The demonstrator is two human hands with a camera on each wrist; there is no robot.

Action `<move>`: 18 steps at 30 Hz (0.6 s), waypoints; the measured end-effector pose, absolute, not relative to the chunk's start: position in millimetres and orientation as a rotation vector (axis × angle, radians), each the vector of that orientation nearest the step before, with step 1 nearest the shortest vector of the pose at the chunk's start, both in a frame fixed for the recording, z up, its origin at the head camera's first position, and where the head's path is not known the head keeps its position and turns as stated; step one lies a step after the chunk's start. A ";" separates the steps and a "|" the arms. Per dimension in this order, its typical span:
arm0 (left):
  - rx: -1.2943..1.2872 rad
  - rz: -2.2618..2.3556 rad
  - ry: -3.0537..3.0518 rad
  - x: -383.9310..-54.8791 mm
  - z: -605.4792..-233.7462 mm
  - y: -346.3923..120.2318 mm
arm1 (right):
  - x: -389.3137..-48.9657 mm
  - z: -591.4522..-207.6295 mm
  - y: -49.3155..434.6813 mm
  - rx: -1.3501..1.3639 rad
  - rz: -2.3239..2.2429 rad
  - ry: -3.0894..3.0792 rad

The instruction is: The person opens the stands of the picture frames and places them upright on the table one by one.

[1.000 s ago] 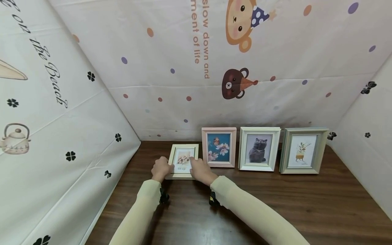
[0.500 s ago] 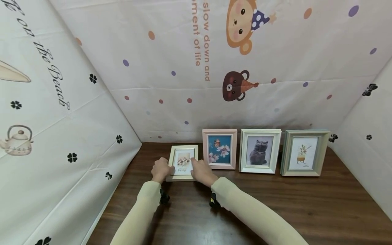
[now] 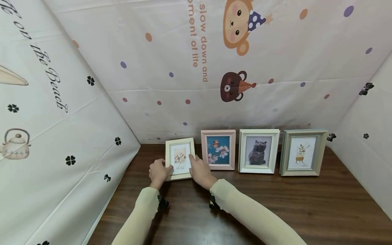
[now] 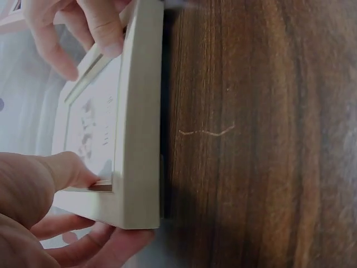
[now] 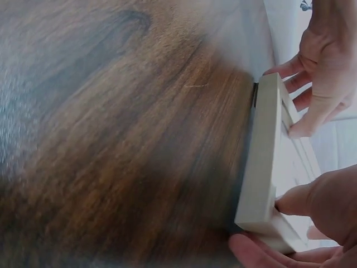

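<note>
A cream picture frame (image 3: 180, 176) with a flower print leans back slightly at the left end of a row of frames. My left hand (image 3: 159, 172) grips its left side, thumb on the front face and fingers behind the edge. On the other side my right hand (image 3: 201, 172) holds the right edge, its thumb also on the front. In the left wrist view the lower edge of the cream frame (image 4: 142, 111) sits just off or on the wood; I cannot tell which. Immediately right stands a pink frame (image 3: 233, 149) with a blossom picture.
A white frame (image 3: 242, 153) with a grey cat picture and a grey-green frame (image 3: 285, 153) with a potted plant picture stand farther right. All are on a dark wood table (image 3: 245, 211). Printed white cloth (image 3: 171, 112) hangs behind and at both sides.
The cream frame has tipped up from lying flatter to more upright, turning slightly and shifting a little left. Both hands have kept their hold and moved with it.
</note>
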State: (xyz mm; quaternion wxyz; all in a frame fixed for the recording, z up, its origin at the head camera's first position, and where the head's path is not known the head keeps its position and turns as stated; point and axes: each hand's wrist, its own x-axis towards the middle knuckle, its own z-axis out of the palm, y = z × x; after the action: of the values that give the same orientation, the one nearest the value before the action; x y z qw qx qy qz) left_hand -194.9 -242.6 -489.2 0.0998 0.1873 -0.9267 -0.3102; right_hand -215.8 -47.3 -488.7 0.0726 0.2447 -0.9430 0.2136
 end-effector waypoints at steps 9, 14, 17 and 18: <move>0.586 -0.968 -2.539 -190.7 -485.4 -236.9 | -218.9 -490.8 -48.3 0.715 0.845 -2.563; 0.591 -0.952 -2.420 -191.8 -484.2 -230.5 | -219.2 -484.0 -50.6 0.622 0.950 -2.546; 0.578 -0.943 -2.368 -192.1 -482.0 -226.6 | -220.1 -481.6 -51.9 0.576 0.931 -2.525; 0.577 -0.940 -2.357 -192.5 -481.4 -225.6 | -220.7 -481.1 -52.2 0.563 0.928 -2.517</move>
State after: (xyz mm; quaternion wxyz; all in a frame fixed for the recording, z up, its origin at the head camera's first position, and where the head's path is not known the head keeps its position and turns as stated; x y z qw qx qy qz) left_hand -192.5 -225.6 -481.4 0.2665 0.2138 -0.8730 -0.3481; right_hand -220.7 -52.2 -481.1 0.1988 0.2014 -0.8999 0.3319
